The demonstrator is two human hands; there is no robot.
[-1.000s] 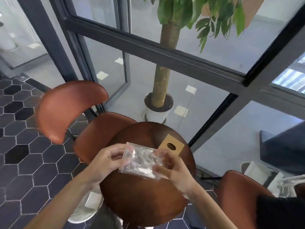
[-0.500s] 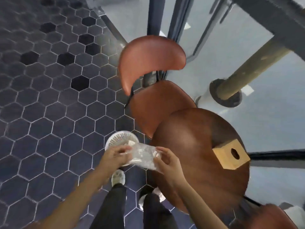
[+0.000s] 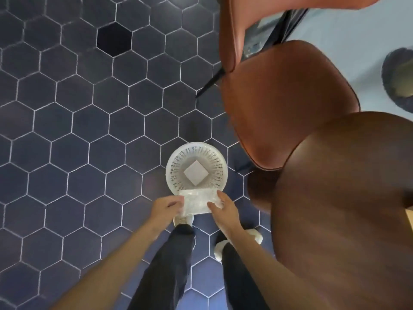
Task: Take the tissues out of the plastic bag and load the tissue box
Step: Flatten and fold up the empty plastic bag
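I hold a clear plastic bag (image 3: pixel 196 202) between both hands, just above the near rim of a white slotted basket (image 3: pixel 175 162) that stands on the floor. My left hand (image 3: pixel 166 208) pinches the bag's left edge. My right hand (image 3: pixel 223 208) grips its right edge. A white square item (image 3: pixel 196 172) lies at the bottom of the basket. The wooden tissue box (image 3: pixel 409 217) shows only as a corner at the right frame edge, on the round brown table (image 3: pixel 344 209).
A brown chair (image 3: pixel 288 95) stands beyond the table, its backrest at the top of the view. Dark hexagon floor tiles (image 3: pixel 78 130) spread to the left. My legs and white shoes (image 3: pixel 254 236) are below the bag.
My view swung down from the table to the floor. Both hands carried the bag left off the table to just over the basket. The tissue box has slid almost out of view.
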